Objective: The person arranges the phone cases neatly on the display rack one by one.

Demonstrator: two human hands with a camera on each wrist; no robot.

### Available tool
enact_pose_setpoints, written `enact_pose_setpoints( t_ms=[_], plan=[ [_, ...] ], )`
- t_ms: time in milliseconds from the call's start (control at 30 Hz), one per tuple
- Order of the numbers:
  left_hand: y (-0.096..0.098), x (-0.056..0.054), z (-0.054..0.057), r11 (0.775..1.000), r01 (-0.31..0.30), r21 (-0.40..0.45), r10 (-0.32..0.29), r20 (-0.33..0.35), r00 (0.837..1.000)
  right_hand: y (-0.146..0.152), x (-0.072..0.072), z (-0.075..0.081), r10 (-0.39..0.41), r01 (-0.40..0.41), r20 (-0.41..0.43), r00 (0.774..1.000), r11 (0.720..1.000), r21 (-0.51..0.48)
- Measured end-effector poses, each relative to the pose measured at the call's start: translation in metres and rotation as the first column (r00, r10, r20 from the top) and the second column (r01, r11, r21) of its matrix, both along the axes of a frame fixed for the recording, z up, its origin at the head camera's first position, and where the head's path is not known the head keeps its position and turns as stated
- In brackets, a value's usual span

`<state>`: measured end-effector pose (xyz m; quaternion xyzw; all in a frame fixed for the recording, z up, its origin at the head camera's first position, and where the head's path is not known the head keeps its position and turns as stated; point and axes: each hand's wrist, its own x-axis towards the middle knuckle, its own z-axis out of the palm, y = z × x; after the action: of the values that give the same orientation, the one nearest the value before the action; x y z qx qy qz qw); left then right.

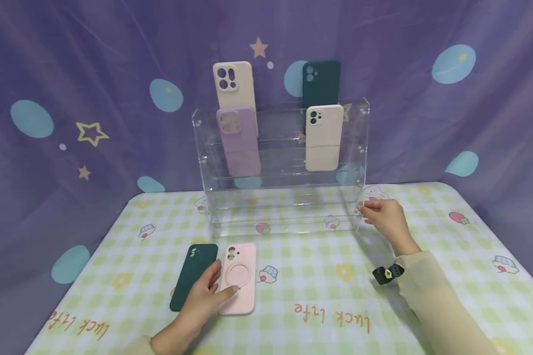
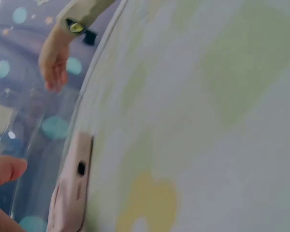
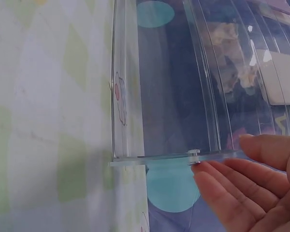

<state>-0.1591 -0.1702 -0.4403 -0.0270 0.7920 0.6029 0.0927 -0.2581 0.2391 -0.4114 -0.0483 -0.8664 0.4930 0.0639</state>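
My left hand [image 1: 203,296] is over two phone cases lying flat, its fingers spread and relaxed. Beneath the palm lies a dark green phone case [image 1: 194,276]; beside it is a pink phone case [image 1: 244,276] with a ring on its back. The left wrist view shows the thumb [image 2: 9,169] above the pink case [image 2: 72,188]. At the right side of a clear acrylic display stand [image 1: 284,231], my right hand [image 1: 384,219] pinches the side panel low down. Its fingertips [image 3: 200,170] touch a small clear fastener [image 3: 194,155].
On the stand's upper tiers lean a cream phone case [image 1: 244,96], a purple one [image 1: 242,153], a dark green one [image 1: 322,84] and a white one [image 1: 323,153]. A checked tablecloth [image 1: 311,276] covers the table. Behind hangs a purple patterned curtain [image 1: 115,59].
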Motion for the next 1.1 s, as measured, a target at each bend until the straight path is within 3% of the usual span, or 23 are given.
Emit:
enact_pose_setpoints(
  t_ms=[400,533,667,967,1100],
  plan=[
    [0.016,0.011,-0.016,0.995,-0.098,0.019,0.098,-0.03,0.995,0.0,0.003,0.0,0.0,0.0,-0.012,1.0,1.0,-0.011],
    [0.023,0.014,-0.022,0.99,-0.088,-0.107,0.075,-0.117,0.99,-0.001,0.003,-0.001,-0.013,0.013,-0.012,1.0,1.0,-0.022],
    [0.027,0.015,-0.025,0.959,-0.066,-0.277,0.017,-0.178,0.984,-0.002,0.002,-0.003,-0.023,0.023,-0.006,1.0,1.0,-0.015],
    [0.025,0.011,-0.02,0.904,-0.039,-0.426,-0.042,-0.181,0.983,-0.002,0.001,-0.004,-0.015,0.015,-0.013,1.0,1.0,-0.026],
    [0.022,0.007,-0.016,0.892,-0.021,-0.452,-0.062,-0.169,0.984,-0.001,0.0,-0.004,-0.015,0.015,-0.003,1.0,0.999,-0.037]
  ],
)
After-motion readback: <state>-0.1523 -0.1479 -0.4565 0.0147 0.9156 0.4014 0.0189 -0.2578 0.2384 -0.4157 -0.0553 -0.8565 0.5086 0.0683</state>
